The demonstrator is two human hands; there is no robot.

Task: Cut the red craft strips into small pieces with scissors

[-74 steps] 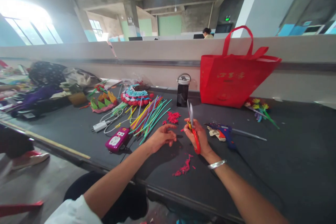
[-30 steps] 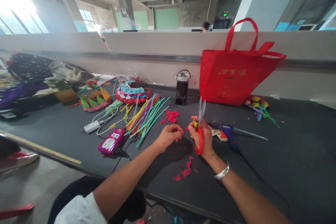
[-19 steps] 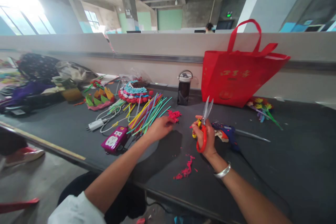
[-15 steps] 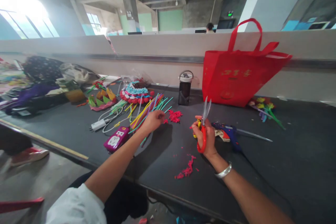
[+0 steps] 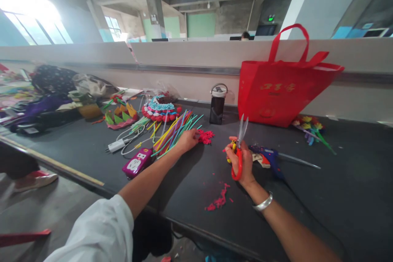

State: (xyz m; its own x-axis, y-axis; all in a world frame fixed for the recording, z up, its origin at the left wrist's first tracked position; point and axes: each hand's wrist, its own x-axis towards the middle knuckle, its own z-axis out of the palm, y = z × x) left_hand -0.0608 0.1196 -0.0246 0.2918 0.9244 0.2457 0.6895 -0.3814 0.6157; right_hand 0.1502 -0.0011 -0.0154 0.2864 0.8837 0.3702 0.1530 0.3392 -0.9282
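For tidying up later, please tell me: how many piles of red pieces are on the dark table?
2. One pile is at the left hand; the other pile lies nearer the front edge of the table. More may be hidden behind things.

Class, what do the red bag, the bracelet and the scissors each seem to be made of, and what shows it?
Red bag: probably non-woven fabric, matte; its straps curve softly.
Bracelet: silvery metal by its bright gleam, perhaps polished.
Scissors: blades look like smooth steel, grey and shiny; the red handles are likely plastic, being evenly coloured.
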